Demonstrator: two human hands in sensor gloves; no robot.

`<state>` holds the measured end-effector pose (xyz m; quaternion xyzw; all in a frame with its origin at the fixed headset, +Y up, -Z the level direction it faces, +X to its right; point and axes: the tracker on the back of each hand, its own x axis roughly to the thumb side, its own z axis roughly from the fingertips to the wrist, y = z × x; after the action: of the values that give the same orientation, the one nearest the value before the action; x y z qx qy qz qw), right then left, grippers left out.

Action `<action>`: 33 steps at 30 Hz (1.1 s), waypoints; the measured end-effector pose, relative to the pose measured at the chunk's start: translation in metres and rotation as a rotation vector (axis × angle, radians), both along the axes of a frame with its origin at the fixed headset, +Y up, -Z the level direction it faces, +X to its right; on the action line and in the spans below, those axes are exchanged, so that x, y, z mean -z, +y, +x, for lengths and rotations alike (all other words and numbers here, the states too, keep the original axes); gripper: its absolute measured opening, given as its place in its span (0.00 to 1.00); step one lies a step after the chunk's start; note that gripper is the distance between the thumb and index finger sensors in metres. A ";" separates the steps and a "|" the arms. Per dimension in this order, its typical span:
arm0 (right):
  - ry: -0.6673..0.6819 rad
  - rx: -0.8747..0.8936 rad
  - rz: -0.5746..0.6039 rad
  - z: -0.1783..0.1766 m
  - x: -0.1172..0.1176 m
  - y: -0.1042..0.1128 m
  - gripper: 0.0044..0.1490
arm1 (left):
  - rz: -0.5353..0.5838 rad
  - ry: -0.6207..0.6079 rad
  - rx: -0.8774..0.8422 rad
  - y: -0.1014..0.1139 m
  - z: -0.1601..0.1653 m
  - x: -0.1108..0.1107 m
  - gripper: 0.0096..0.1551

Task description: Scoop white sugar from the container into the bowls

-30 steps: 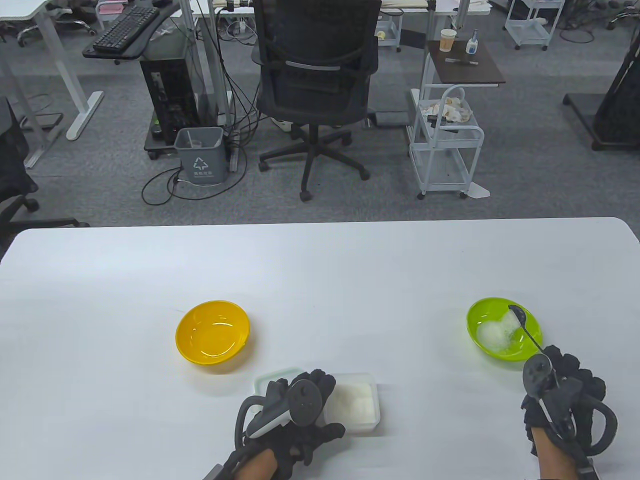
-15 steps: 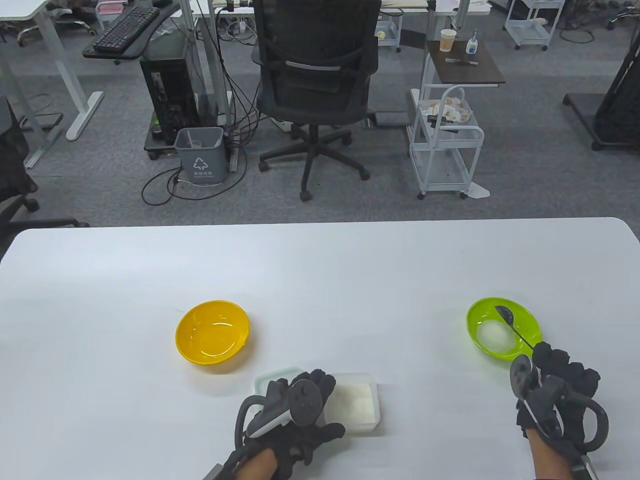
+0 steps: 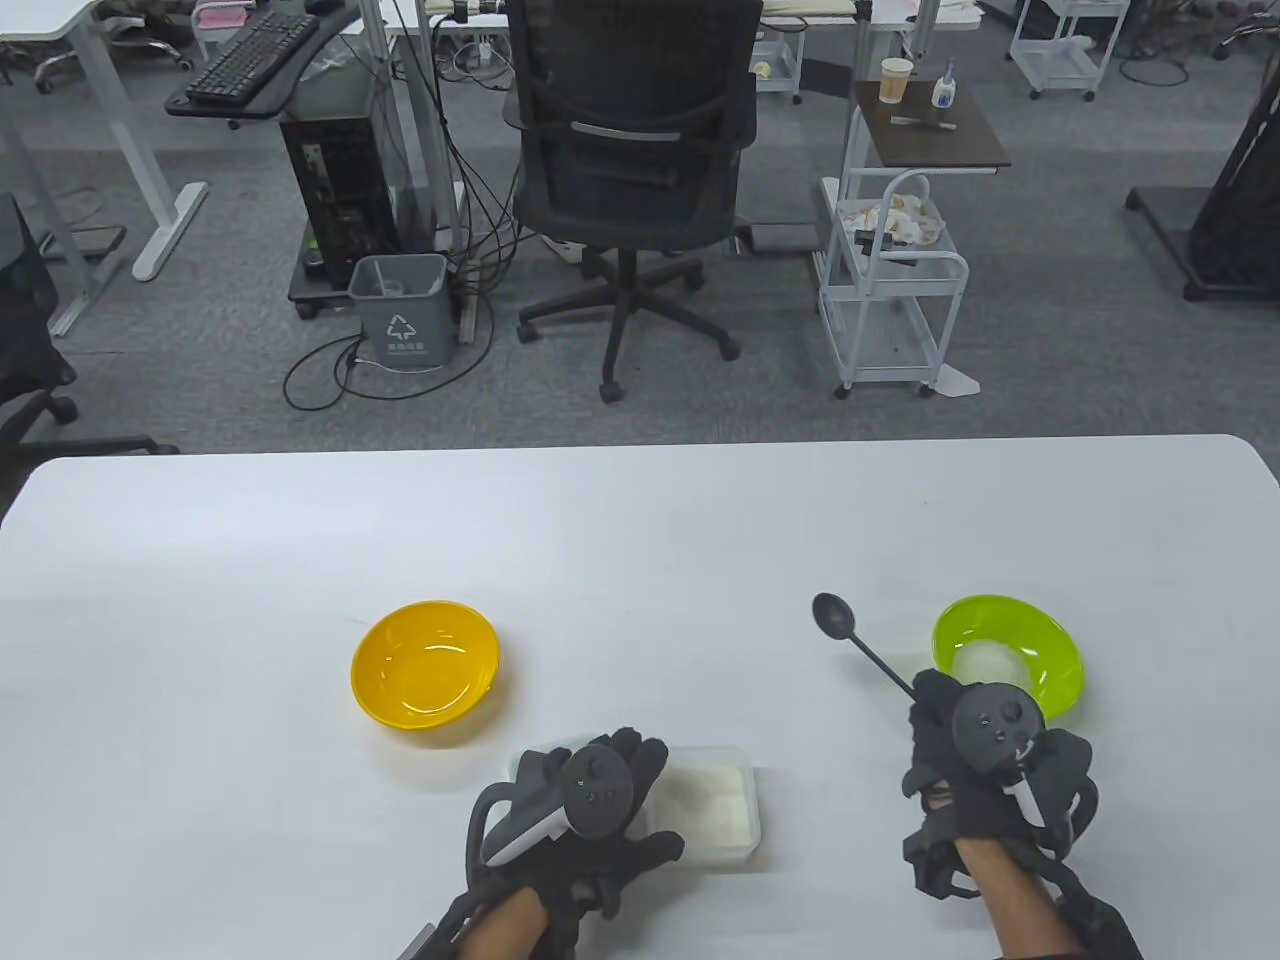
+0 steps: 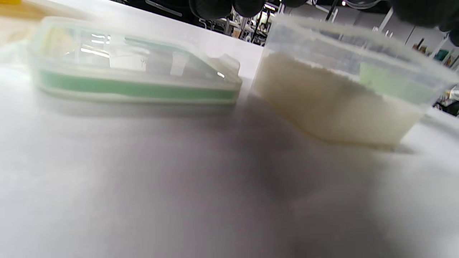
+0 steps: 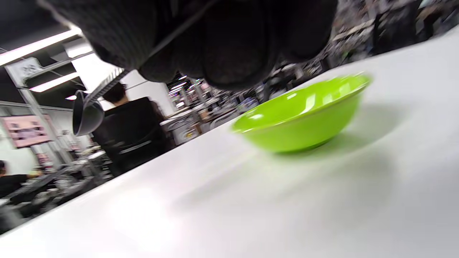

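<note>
R hand (image 3: 985, 775) grips the black spoon (image 3: 832, 615) by its handle, bowl end up over the counter (image 3: 640, 530) just left of the green bowl (image 3: 1040, 640), which has sugar in it; spoon looks empty, prob. so it can go for another load. L hand (image 3: 580, 800) rests against the clear sugar container (image 3: 715, 800), fingers draped at its rim, likely to steady it w/ its lid (image 4: 132, 77) beside. Yellow bowl (image 3: 425, 672) sits apart, no sugar visible.
</note>
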<state>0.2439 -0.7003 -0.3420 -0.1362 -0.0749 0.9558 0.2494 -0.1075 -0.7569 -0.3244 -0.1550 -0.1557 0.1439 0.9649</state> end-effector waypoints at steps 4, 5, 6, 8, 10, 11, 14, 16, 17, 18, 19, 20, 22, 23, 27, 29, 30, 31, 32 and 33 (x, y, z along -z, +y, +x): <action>0.159 0.117 0.008 -0.044 0.000 0.004 0.28 | 0.046 0.021 -0.062 0.009 -0.005 -0.001 0.53; 0.194 0.161 0.017 -0.056 -0.002 0.002 0.28 | 0.063 0.021 -0.089 0.012 -0.007 -0.003 0.51; 0.218 0.190 0.018 -0.064 -0.004 -0.001 0.29 | 0.072 0.023 -0.107 0.014 -0.008 -0.003 0.50; 0.291 0.261 0.008 -0.084 -0.008 -0.009 0.30 | 0.071 0.026 -0.165 0.019 -0.009 -0.006 0.47; 0.326 0.304 -0.033 -0.098 -0.011 -0.016 0.30 | 0.062 0.031 -0.217 0.021 -0.010 -0.007 0.45; 0.345 0.325 -0.052 -0.103 -0.014 -0.019 0.31 | 0.056 0.038 -0.247 0.021 -0.010 -0.007 0.44; 0.384 0.386 -0.063 -0.116 -0.023 -0.023 0.31 | 0.010 0.063 -0.315 0.022 -0.011 -0.008 0.41; 0.431 0.419 -0.084 -0.125 -0.029 -0.028 0.31 | -0.025 0.073 -0.367 0.022 -0.010 -0.008 0.40; 0.446 0.430 -0.099 -0.128 -0.031 -0.029 0.30 | -0.045 0.079 -0.396 0.022 -0.010 -0.009 0.39; 0.466 0.456 -0.118 -0.132 -0.034 -0.032 0.31 | -0.068 0.096 -0.424 0.022 -0.009 -0.009 0.39; 0.478 0.473 -0.130 -0.134 -0.036 -0.033 0.31 | -0.084 0.107 -0.440 0.021 -0.009 -0.010 0.38; 0.492 0.483 -0.147 -0.137 -0.038 -0.035 0.32 | -0.104 0.122 -0.463 0.019 -0.009 -0.011 0.38; 0.510 0.456 -0.135 -0.141 -0.041 -0.035 0.33 | -0.125 0.139 -0.486 0.017 -0.010 -0.011 0.37; 0.524 0.428 -0.127 -0.143 -0.042 -0.035 0.33 | -0.135 0.156 -0.502 0.016 -0.010 -0.011 0.36; 0.581 0.419 -0.121 -0.150 -0.047 -0.034 0.34 | -0.202 0.212 -0.558 0.011 -0.014 -0.009 0.29; 0.608 0.430 -0.127 -0.153 -0.049 -0.034 0.34 | -0.231 0.230 -0.586 0.010 -0.016 -0.008 0.26; 0.602 0.412 -0.112 -0.153 -0.049 -0.034 0.34 | -0.247 0.241 -0.601 0.009 -0.017 -0.008 0.26; 0.606 0.407 -0.112 -0.154 -0.049 -0.034 0.34 | -0.252 0.243 -0.607 0.009 -0.017 -0.008 0.26; 0.628 0.393 -0.116 -0.154 -0.049 -0.035 0.34 | -0.254 0.254 -0.610 0.009 -0.018 -0.008 0.25; 0.639 0.389 -0.119 -0.154 -0.048 -0.036 0.34 | -0.239 0.266 -0.600 0.009 -0.018 -0.008 0.25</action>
<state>0.0897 -0.7365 -0.2937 0.1428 0.0895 0.8875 0.4288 -0.1257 -0.7478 -0.3165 -0.1943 -0.0492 0.4571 0.8666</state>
